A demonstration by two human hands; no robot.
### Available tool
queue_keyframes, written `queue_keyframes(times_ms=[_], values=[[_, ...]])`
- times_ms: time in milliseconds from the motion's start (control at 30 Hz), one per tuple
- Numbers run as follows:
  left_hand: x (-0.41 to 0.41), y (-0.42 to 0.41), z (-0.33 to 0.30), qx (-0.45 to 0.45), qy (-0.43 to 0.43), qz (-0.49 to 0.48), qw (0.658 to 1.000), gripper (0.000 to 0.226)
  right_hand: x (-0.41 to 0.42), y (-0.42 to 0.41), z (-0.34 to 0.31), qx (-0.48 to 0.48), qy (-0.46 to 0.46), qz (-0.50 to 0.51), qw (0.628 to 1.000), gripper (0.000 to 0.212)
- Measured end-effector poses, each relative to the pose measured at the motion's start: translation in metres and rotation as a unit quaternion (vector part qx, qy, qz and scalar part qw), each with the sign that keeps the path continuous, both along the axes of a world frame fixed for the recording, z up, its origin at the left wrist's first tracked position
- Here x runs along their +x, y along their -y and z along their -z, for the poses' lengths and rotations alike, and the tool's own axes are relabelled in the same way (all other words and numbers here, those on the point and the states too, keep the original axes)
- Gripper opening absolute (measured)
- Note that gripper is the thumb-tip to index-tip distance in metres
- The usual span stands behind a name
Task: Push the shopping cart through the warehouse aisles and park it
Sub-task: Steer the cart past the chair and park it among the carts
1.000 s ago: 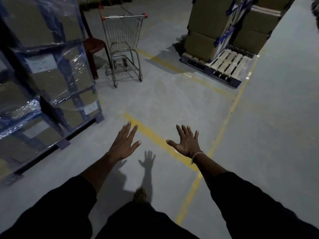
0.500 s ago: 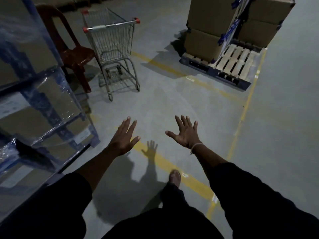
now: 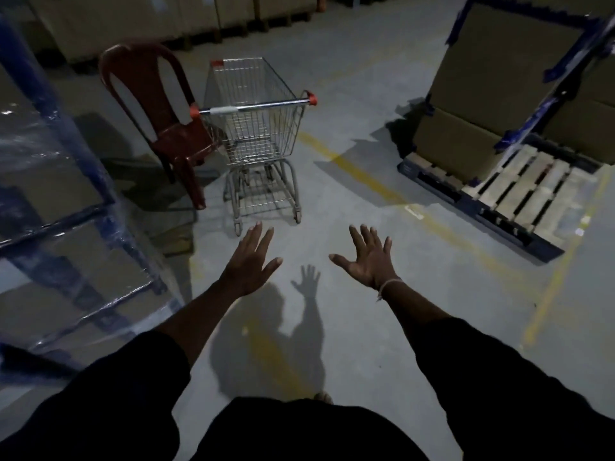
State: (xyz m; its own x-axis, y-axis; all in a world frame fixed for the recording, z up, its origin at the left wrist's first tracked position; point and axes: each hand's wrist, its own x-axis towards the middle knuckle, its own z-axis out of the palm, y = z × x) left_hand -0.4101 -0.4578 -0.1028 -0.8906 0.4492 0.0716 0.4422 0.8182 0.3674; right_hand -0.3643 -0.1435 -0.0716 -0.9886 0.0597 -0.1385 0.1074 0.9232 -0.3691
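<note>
A metal wire shopping cart (image 3: pixel 256 134) with red-capped handle bar stands on the concrete floor straight ahead, its handle facing me and its basket empty. My left hand (image 3: pixel 249 261) reaches forward with fingers spread, below the cart's rear wheels and apart from it. My right hand (image 3: pixel 366 261) is also stretched out with fingers spread, a thin band on its wrist, holding nothing. Both hands are short of the handle.
A dark red plastic chair (image 3: pixel 159 121) stands against the cart's left side. Wrapped stacks of boxes (image 3: pixel 60 201) line the left. A wooden pallet (image 3: pixel 519 197) with cardboard boxes (image 3: pixel 499 78) sits at right. Yellow floor lines cross the aisle. More boxes stand at the back.
I have walked closer; the cart, chair and pallet now appear nearer and more central. Both hands stay outstretched with fingers spread, holding nothing.
</note>
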Motion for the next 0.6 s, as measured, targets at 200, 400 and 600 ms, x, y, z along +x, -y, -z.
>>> queue_keyframes(times_ms=[200, 400, 600], values=[[-0.111, -0.013, 0.005, 0.001, -0.052, -0.005, 0.999, 0.081, -0.136, -0.008, -0.002, 0.006, -0.005, -0.051, 0.999, 0.101], [-0.267, -0.012, 0.017, 0.021, -0.115, -0.021, 0.993, 0.075, -0.298, -0.003, 0.006, 0.019, -0.022, -0.092, 0.995, 0.099], [-0.428, 0.003, 0.013, 0.028, -0.186, -0.085, 0.979, 0.067, -0.467, 0.033, -0.017, 0.025, -0.048, -0.128, 0.99, 0.116]])
